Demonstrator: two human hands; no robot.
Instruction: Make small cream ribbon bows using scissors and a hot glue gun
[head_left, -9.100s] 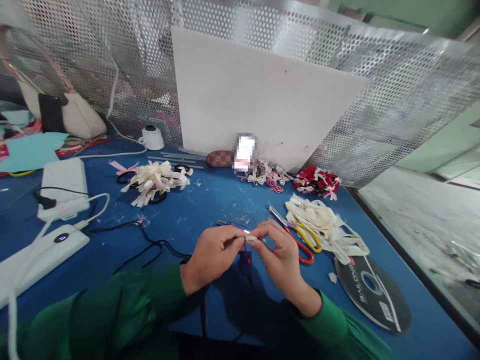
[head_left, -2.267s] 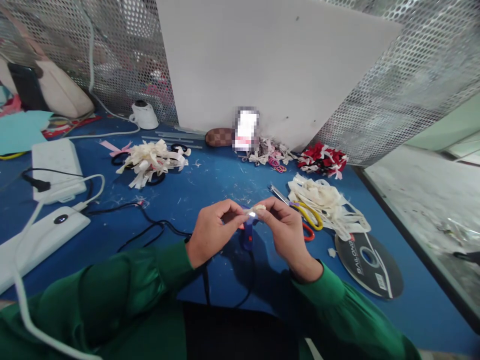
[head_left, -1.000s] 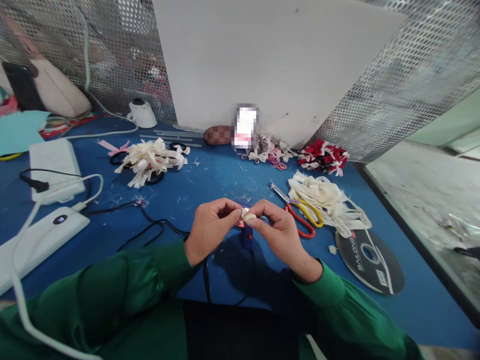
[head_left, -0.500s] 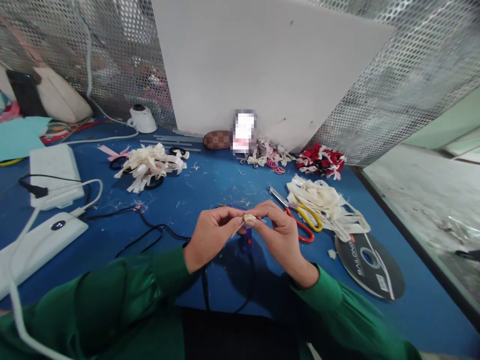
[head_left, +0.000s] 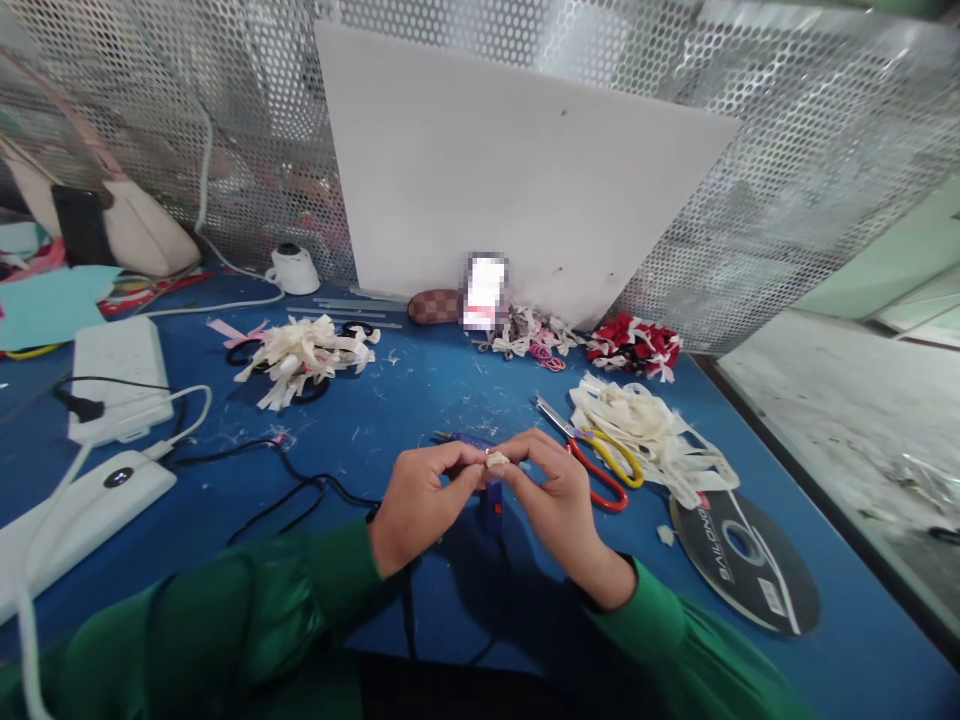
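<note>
Between the fingertips of both hands is a small folded piece of cream ribbon [head_left: 496, 460]. My left hand [head_left: 429, 492] pinches its left side with thumb and forefinger. The right side is pinched by my right hand [head_left: 553, 500] in the same way. Under the hands lies a blue glue gun [head_left: 491, 508] with a red switch, partly covered by my fingers, its tip pointing left. Scissors [head_left: 600, 455] with one red and one yellow handle lie right of my right hand, beside a heap of cream ribbon strips [head_left: 637, 430].
A black ribbon reel [head_left: 720, 580] lies at right. Cream bows with black hair ties [head_left: 304, 355] are piled at left; red bows [head_left: 634, 345] sit at the back. A phone [head_left: 484, 292] leans on the white board [head_left: 510, 170]. Power strips [head_left: 90, 510] and cables occupy the left.
The whole scene sits slightly lower in the picture, as the camera has tilted up. My fingers have turned the ribbon piece a little; its thin tail, visible before, no longer shows.
</note>
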